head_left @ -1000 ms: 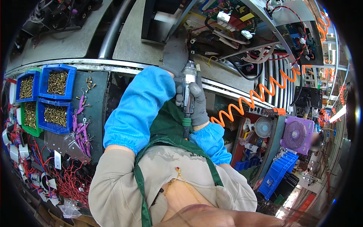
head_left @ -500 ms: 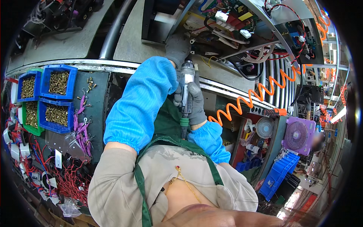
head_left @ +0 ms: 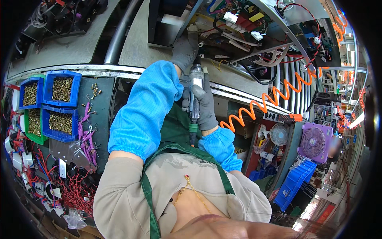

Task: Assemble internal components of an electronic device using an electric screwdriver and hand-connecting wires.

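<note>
My right hand (head_left: 205,104), in a grey glove, is wrapped round a silver inline power screwdriver (head_left: 196,79) with a green collar at its lower end. The tool's tip points away from me, toward the lower edge of an opened metal cabinet (head_left: 177,30). Beside that tip is my left hand (head_left: 184,51), also gloved in grey, reaching into the cabinet's opening. Its fingers look bent together, but what they hold is too hidden to name. Circuit boards and white connectors (head_left: 230,17) show inside the cabinet, with black and white cables (head_left: 238,42) near my hands.
Blue bins (head_left: 61,87) and a green bin (head_left: 34,121) of brass-coloured screws stand at the left, near purple-sleeved leads (head_left: 85,135) and red wires (head_left: 75,195). An orange coiled hose (head_left: 254,111) stretches across the right. Beyond are a purple fan (head_left: 314,140) and a blue crate (head_left: 295,185).
My left hand and forearm have shifted slightly to the left. The screwdriver's tip has moved a little the same way, still in my right hand.
</note>
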Demonstrator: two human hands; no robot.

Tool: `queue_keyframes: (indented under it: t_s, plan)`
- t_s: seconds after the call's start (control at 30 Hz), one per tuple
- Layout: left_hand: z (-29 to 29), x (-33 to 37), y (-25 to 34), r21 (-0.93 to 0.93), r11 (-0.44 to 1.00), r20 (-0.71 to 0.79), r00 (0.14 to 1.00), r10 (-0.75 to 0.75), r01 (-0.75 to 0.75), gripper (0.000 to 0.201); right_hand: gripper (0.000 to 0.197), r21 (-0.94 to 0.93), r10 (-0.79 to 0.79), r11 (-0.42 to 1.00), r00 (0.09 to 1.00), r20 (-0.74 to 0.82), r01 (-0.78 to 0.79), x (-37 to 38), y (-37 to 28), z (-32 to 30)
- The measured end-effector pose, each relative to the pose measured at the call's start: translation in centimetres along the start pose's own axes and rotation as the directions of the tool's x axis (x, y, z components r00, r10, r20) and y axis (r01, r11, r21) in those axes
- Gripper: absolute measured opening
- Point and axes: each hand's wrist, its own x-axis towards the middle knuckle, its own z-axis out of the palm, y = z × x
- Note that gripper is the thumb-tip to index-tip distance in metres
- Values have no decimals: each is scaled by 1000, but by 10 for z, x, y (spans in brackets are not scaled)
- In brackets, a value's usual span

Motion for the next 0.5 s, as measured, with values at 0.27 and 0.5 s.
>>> queue_keyframes:
  t_s: [0.27, 0.5]
  plan:
    - [-4, 1, 1, -100, 988, 47, 992, -114, 118, 27, 78, -64, -9, 998, 1000, -13, 9, 0, -3, -2]
    - [-19, -2, 15, -126, 989, 76, 995, -63, 73, 50, 76, -113, 48, 992, 998, -46, -53, -8, -13, -2]
